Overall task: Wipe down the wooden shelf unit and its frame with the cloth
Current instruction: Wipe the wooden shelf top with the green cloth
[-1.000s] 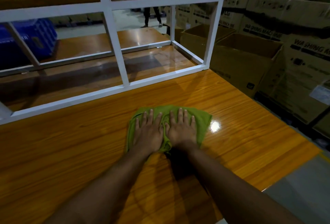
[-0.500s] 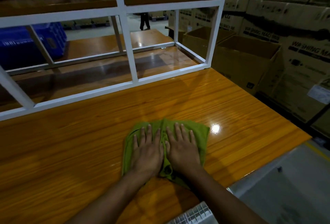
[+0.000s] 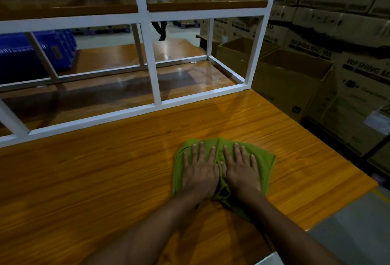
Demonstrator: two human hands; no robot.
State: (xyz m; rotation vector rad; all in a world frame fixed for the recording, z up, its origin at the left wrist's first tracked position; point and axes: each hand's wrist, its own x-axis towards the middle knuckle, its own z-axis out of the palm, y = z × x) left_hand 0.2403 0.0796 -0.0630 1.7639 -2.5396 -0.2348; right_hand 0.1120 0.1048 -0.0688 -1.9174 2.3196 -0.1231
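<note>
Pressing down with fingers spread, we lay our left hand (image 3: 199, 171) and right hand (image 3: 240, 169) side by side on the green cloth (image 3: 264, 165), pinning it beneath both palms to the wooden shelf (image 3: 105, 169), probably for even pressure; the white frame (image 3: 95, 118) stands ahead of them.

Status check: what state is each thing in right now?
Left hand: flat, fingers straight, pressing the green cloth.
Right hand: flat, fingers straight, pressing the cloth.
Green cloth: on the wooden top, bunched between the hands.
White frame: upright.
Nearest cardboard box: open-topped.
</note>
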